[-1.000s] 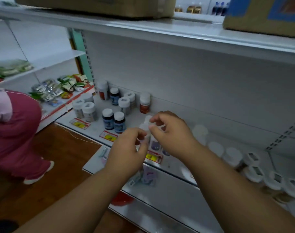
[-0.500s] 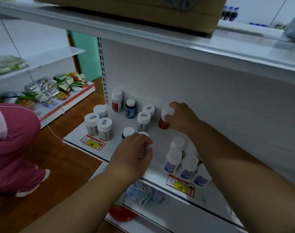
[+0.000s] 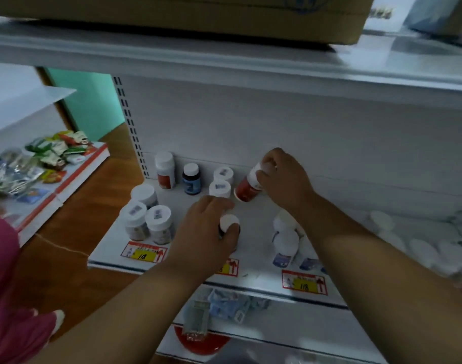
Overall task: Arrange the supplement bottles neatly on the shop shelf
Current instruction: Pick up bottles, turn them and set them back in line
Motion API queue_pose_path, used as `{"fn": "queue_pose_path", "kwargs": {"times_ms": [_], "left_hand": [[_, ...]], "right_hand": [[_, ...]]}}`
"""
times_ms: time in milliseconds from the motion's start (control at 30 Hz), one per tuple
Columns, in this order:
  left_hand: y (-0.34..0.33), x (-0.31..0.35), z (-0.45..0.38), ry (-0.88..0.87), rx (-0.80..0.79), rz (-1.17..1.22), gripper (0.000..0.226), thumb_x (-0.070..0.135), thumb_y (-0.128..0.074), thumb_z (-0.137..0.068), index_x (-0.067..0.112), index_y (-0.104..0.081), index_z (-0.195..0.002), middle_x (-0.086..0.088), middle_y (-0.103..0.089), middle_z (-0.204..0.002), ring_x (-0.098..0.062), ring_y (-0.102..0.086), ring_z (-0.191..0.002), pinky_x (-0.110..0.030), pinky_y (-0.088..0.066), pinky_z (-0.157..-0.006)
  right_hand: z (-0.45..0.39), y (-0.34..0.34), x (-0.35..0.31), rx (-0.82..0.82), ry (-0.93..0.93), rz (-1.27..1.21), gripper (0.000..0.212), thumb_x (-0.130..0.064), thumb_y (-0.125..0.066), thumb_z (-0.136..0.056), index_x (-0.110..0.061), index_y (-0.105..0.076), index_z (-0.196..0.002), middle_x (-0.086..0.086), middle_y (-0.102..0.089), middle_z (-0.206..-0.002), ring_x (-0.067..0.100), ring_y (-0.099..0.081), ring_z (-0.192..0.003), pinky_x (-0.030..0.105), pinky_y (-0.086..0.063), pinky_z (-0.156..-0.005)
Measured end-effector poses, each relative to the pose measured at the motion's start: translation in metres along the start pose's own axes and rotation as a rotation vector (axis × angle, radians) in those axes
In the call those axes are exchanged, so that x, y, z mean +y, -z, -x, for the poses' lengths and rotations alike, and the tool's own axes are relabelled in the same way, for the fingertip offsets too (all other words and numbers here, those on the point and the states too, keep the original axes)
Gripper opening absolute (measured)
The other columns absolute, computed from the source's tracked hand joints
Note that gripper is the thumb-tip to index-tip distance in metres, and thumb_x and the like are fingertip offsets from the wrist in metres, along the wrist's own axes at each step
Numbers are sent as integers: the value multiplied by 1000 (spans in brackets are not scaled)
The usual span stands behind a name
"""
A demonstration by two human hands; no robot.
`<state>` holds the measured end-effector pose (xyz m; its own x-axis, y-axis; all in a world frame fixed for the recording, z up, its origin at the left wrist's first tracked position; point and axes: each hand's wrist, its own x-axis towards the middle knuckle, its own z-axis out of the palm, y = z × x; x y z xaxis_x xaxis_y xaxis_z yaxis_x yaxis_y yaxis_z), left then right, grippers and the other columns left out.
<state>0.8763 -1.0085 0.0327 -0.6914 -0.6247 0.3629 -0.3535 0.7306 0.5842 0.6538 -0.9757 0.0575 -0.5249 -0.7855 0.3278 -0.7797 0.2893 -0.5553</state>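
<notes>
My right hand [image 3: 282,177] grips a red-labelled bottle [image 3: 247,189] by its white cap and holds it tilted, lifted off the white shelf [image 3: 253,232] near the back wall. My left hand [image 3: 206,229] curls round a dark bottle with a white cap [image 3: 229,224] standing near the shelf's front. Other white-capped bottles stand around: a red-labelled one [image 3: 165,170] and a blue-labelled one [image 3: 191,179] at the back, a trio [image 3: 145,219] at the left front, a cluster [image 3: 285,240] under my right forearm.
The shelf's front edge carries yellow price tags [image 3: 144,254]. A cardboard box [image 3: 185,17] sits on the shelf above. More bottles [image 3: 419,248] stand blurred at the right. A lower shelf [image 3: 277,329] holds packets. A person in pink [image 3: 11,298] crouches at the left beside a snack shelf [image 3: 40,164].
My right hand has tipped the red-labelled bottle and lifted it off the shelf. My left hand stays on the dark bottle. The view has shifted closer and to the left.
</notes>
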Motion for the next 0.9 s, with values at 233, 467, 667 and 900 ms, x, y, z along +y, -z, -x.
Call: {"fn": "queue_pose_path", "kwargs": {"times_ms": [233, 467, 667, 900], "left_hand": [[-26, 37, -8, -144, -147, 309, 41, 49, -62, -84, 40, -45, -121, 17, -56, -111, 0, -52, -100, -15, -40, -83], [-69, 113, -5, -282, -350, 433, 35, 49, -65, -81, 47, -50, -113, 25, -59, -95, 9, -54, -91, -9, -39, -69], [-119, 153, -21, -238, -304, 353, 70, 57, -62, -79, 34, -37, -140, 11, -49, -132, -8, -49, -115, -28, -42, -95], [-187, 203, -39, -289, -304, -17, 90, 65, -62, -75, 25, -26, -147, 1, -30, -149, -19, -28, -133, -30, -24, -107]], "right_hand": [[107, 88, -43, 219, -135, -369, 5, -35, -62, -86, -34, -59, -91, -18, -62, -83, -2, -58, -72, 18, -51, -61], [168, 168, -12, 251, -315, -261, 11, -30, -68, -88, -28, -63, -98, -10, -67, -88, 5, -65, -78, 19, -51, -65], [171, 211, 52, 452, -300, -156, 14, -24, -68, -86, -29, -62, -98, -14, -64, -90, -4, -60, -83, 7, -46, -62], [139, 228, 149, 338, -218, 115, 23, -30, -66, -84, -29, -55, -103, -6, -58, -102, 12, -54, -86, 17, -39, -66]]}}
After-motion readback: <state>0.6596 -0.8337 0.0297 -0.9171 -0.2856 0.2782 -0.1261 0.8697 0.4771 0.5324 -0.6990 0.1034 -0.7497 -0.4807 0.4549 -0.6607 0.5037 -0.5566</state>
